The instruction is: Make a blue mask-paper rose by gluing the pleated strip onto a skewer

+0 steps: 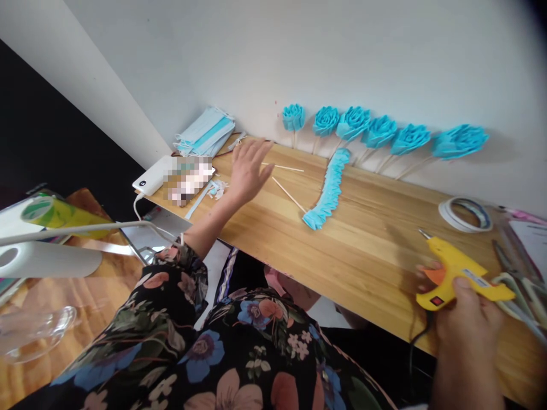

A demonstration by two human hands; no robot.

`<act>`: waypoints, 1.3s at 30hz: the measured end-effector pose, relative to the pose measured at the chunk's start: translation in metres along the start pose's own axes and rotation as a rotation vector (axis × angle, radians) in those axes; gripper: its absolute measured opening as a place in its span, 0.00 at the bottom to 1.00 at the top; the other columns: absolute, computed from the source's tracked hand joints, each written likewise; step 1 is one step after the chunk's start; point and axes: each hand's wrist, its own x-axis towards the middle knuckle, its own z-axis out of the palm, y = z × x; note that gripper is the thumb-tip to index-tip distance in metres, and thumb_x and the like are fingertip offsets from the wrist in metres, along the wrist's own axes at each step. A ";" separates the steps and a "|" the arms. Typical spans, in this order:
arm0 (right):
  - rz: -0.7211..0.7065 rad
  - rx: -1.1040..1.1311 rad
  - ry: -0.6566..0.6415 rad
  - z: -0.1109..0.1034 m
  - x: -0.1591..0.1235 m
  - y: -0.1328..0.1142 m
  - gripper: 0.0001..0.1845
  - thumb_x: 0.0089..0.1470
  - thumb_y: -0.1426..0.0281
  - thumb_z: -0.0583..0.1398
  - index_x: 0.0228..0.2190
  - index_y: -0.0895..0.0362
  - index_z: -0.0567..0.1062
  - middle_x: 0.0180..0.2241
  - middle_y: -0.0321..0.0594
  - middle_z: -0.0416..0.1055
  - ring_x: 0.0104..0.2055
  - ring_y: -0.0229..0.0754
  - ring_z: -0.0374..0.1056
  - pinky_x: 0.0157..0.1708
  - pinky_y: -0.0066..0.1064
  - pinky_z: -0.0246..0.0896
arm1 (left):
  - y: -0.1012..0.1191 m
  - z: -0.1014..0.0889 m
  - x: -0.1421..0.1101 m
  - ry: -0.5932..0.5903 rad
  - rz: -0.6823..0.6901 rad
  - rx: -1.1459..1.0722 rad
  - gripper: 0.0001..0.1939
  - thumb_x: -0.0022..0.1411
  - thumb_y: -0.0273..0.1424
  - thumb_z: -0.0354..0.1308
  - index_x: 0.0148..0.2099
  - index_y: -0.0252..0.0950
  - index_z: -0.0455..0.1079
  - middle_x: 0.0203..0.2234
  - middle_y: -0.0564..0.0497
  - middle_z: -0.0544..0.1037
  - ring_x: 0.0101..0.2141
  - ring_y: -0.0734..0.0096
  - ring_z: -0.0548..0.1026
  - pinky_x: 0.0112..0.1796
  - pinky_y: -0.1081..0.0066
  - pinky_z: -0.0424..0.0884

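My right hand (pixel 465 316) is wrapped round a yellow hot glue gun (pixel 459 267), its nozzle pointing up and left over the table's right side. My left hand (pixel 250 173) is raised over the wooden table with its fingers spread and nothing in it. Near that hand lie two thin wooden sticks; one stick (pixel 289 194) touches the lower end of a pleated light-blue strip (pixel 329 191). The strip curves up the table towards the wall. Behind it, several blue folded flowers on sticks, one of them a large flower (pixel 459 142), lean against the wall.
A stack of blue face masks (pixel 207 131) sits at the back left, beside a white power bank (pixel 151 175) and a phone (pixel 192 182). White tape rolls (pixel 465 215) and scissors (pixel 506 259) lie at the right. A second table (pixel 115 307) holds a paper roll and clear plastic.
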 end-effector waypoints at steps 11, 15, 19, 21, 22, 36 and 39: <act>0.030 -0.001 -0.002 0.004 -0.005 -0.007 0.16 0.36 0.65 0.64 0.30 0.60 0.78 0.30 0.38 0.80 0.24 0.36 0.76 0.20 0.20 0.73 | 0.053 0.010 0.010 0.029 0.078 -0.095 0.21 0.74 0.34 0.48 0.66 0.40 0.65 0.64 0.43 0.71 0.65 0.57 0.65 0.68 0.49 0.48; 0.016 0.013 0.014 0.002 -0.004 -0.003 0.16 0.35 0.66 0.65 0.31 0.60 0.78 0.29 0.39 0.80 0.23 0.38 0.75 0.17 0.22 0.71 | 0.005 -0.018 -0.029 0.033 -0.195 0.057 0.23 0.71 0.33 0.51 0.66 0.39 0.65 0.64 0.42 0.71 0.66 0.52 0.64 0.69 0.44 0.45; 0.036 -0.007 -0.006 -0.003 -0.002 0.002 0.17 0.37 0.65 0.66 0.32 0.62 0.79 0.28 0.41 0.80 0.24 0.40 0.76 0.17 0.24 0.70 | -0.039 -0.051 -0.085 -0.012 -0.487 0.248 0.28 0.69 0.37 0.53 0.69 0.38 0.60 0.63 0.38 0.72 0.67 0.43 0.62 0.67 0.35 0.42; 0.049 -0.016 -0.018 -0.005 -0.002 0.003 0.17 0.37 0.65 0.66 0.31 0.62 0.79 0.27 0.42 0.80 0.25 0.41 0.77 0.19 0.24 0.72 | -0.050 -0.063 -0.106 -0.042 -0.546 0.307 0.30 0.70 0.39 0.52 0.70 0.36 0.59 0.61 0.35 0.73 0.67 0.40 0.62 0.66 0.33 0.41; 0.044 -0.016 -0.021 -0.005 -0.002 0.003 0.16 0.37 0.65 0.66 0.30 0.62 0.79 0.27 0.42 0.80 0.26 0.42 0.77 0.20 0.24 0.73 | -0.054 -0.066 -0.114 -0.055 -0.561 0.326 0.31 0.70 0.40 0.52 0.71 0.35 0.58 0.60 0.34 0.74 0.66 0.39 0.62 0.66 0.32 0.41; 0.049 -0.001 0.017 0.001 -0.006 -0.004 0.16 0.34 0.65 0.67 0.27 0.62 0.79 0.25 0.39 0.79 0.22 0.38 0.75 0.18 0.21 0.70 | -0.010 0.015 0.009 0.033 -0.165 0.022 0.28 0.69 0.35 0.53 0.70 0.43 0.60 0.68 0.41 0.65 0.69 0.46 0.58 0.68 0.38 0.39; 0.033 0.024 0.035 0.002 -0.005 -0.003 0.18 0.32 0.65 0.67 0.28 0.63 0.79 0.25 0.39 0.79 0.22 0.40 0.75 0.16 0.24 0.70 | 0.023 0.026 0.023 0.002 -0.046 -0.034 0.28 0.70 0.34 0.53 0.70 0.42 0.60 0.69 0.40 0.62 0.69 0.45 0.56 0.68 0.38 0.38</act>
